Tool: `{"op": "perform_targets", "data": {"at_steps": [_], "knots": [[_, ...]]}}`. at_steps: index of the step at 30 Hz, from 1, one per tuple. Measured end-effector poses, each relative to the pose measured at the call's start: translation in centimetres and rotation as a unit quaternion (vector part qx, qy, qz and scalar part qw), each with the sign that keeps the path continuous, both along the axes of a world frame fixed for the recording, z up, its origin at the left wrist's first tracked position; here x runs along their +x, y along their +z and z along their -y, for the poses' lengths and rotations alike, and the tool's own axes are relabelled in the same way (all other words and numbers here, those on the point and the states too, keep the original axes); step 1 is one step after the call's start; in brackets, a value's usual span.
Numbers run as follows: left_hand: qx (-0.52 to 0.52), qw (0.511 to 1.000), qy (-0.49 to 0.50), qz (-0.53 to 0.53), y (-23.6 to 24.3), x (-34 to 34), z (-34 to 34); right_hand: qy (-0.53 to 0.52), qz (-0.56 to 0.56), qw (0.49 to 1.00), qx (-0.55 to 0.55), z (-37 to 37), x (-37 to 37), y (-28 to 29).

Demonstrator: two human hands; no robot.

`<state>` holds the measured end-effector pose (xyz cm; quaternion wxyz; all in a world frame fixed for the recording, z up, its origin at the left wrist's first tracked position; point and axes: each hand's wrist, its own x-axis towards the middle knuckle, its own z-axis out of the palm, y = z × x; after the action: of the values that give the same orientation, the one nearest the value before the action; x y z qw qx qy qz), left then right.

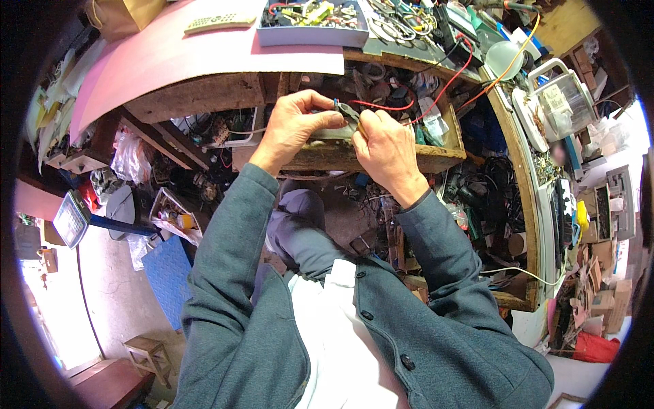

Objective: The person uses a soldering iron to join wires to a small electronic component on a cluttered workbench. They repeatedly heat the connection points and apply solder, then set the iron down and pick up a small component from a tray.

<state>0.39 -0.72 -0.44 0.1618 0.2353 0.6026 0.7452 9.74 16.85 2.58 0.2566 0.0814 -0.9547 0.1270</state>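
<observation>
Over an open wooden drawer point(436, 162), both my hands come close together. My left hand point(293, 126) is closed in a pinch on a small piece with a blue tip point(336, 102); its kind is too small to make out. My right hand point(390, 146) is closed around a pair of pliers point(349, 112), whose grey metal jaws point left toward the pinched piece. Most of the pliers' handles are hidden in my right fist. A red wire point(388, 107) runs behind my right hand, among the loose parts in the drawer.
Beyond the drawer, a pink sheet point(163, 61) covers the bench, with a calculator-like keypad point(219, 22) and a blue-grey box point(313, 35) of small parts. Red and yellow leads hang at the right, near a clear plastic container point(555, 102). A platform scale point(167, 279) stands left.
</observation>
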Motion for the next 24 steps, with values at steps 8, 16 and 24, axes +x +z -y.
{"op": "perform_targets", "data": {"at_steps": [8,16,24], "knots": [[-0.006,1.000,0.021,-0.017,-0.1,0.2,-0.2,-0.016,-0.009,1.000,-0.014,0.5,0.4,0.3],[-0.034,0.997,0.047,-0.054,-0.2,0.3,-0.2,-0.026,0.003,1.000,0.010,0.7,0.5,0.5],[-0.014,0.994,0.081,-0.071,-1.2,0.1,-0.7,-0.037,-0.005,0.998,0.047,0.7,0.3,-0.4]]}}
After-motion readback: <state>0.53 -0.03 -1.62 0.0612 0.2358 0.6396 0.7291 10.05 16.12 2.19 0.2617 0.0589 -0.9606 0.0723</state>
